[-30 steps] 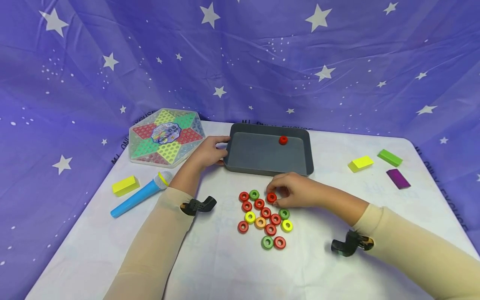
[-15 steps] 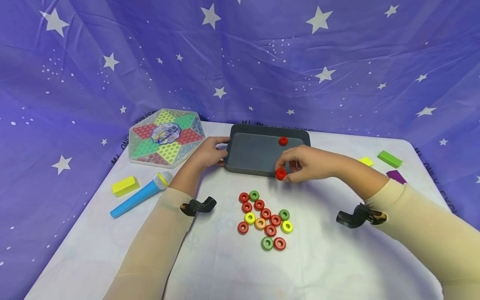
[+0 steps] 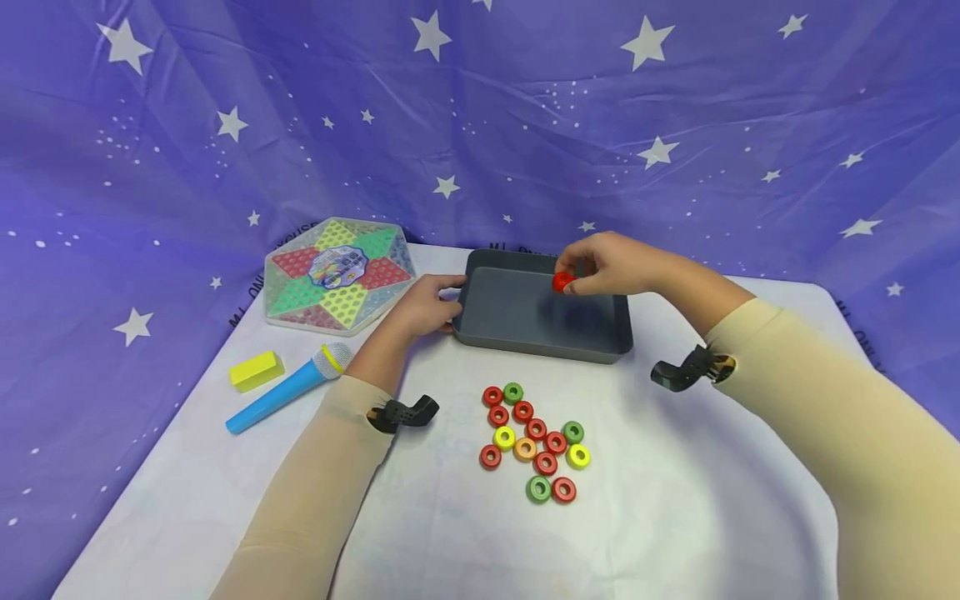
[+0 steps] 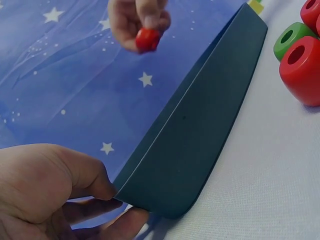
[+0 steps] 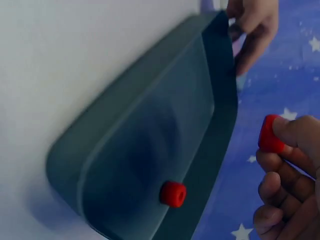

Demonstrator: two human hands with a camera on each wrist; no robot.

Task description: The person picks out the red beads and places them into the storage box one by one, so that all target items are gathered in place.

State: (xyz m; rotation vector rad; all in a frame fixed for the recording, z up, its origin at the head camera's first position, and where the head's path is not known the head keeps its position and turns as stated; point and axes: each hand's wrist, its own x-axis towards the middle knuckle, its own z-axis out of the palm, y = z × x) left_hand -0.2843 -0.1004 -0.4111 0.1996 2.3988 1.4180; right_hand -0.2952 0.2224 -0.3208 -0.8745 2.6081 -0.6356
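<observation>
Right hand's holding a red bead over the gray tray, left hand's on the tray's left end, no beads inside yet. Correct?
No: the right wrist view shows a red bead inside the gray tray. The rest holds: right hand with another red bead above the tray, left hand on its left end.

Curtain [image 3: 495, 125], purple-blue cloth, creased, hung behind the far edge and down both sides; printed with white stars [image 3: 649, 43] and scattered white dots. Black capital lettering [image 3: 504, 247] at its foot, beyond the far edge. Table [image 3: 435, 542], white top, far right corner rounded. Light bright, shadows soft.
</observation>
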